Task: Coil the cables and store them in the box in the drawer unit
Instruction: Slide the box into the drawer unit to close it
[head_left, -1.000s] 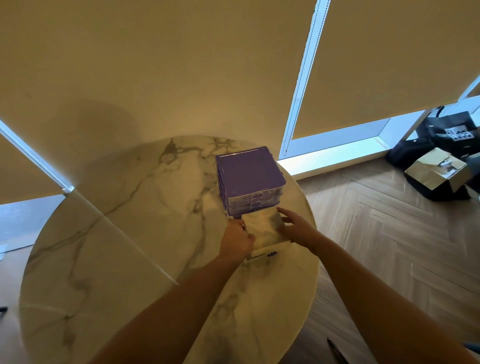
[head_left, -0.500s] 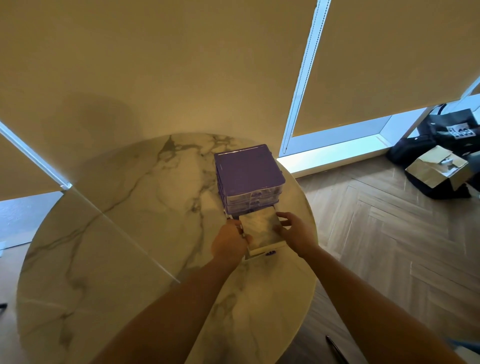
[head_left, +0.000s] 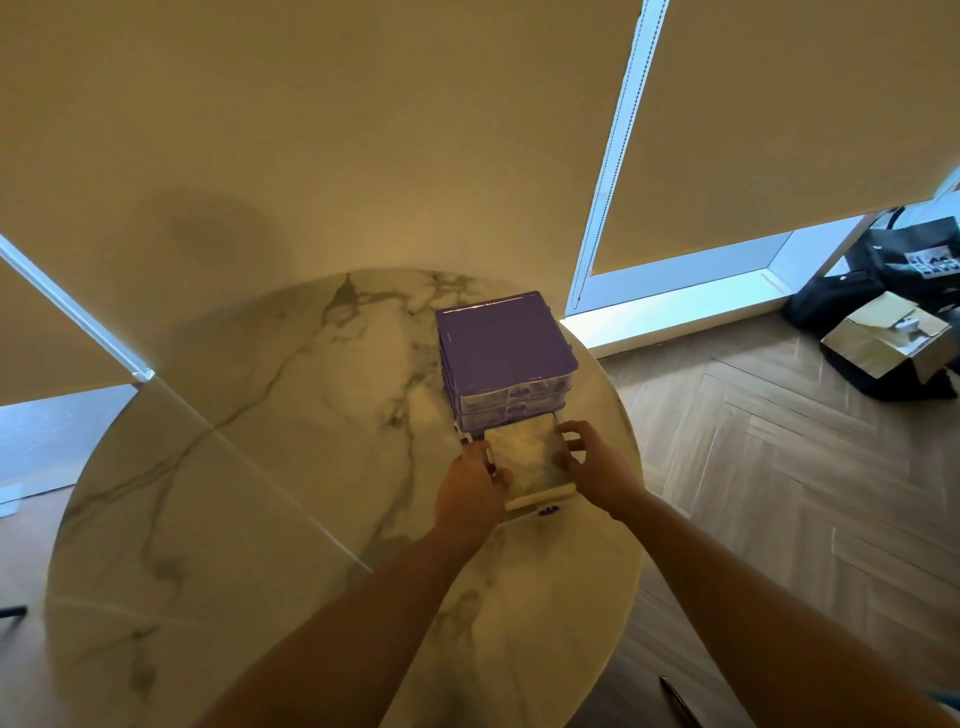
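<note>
Two bare forearms reach forward across a round white marble table (head_left: 218, 519) with grey veining, toward a small purple plastic drawer unit (head_left: 506, 345) standing near the table's far right edge. The unit's lowest clear plastic drawer (head_left: 527, 457) is drawn out toward the person, with a purple pull on its front wall. The left hand (head_left: 470, 491) grips the drawer's left side, fingers curled over the rim; the right hand (head_left: 592, 467) holds the right side, thumb lying on the rim and fingers bent around the wall. The drawer's pale, see-through floor shows the marble beneath, and whether anything lies in it cannot be told. The two drawers above sit pushed into the unit; their contents are too dim to make out. No cable can be made out on the table. On the herringbone wood floor (head_left: 779, 493) at right stands an open cardboard box (head_left: 883, 343) beside black bags (head_left: 883, 275).
</note>
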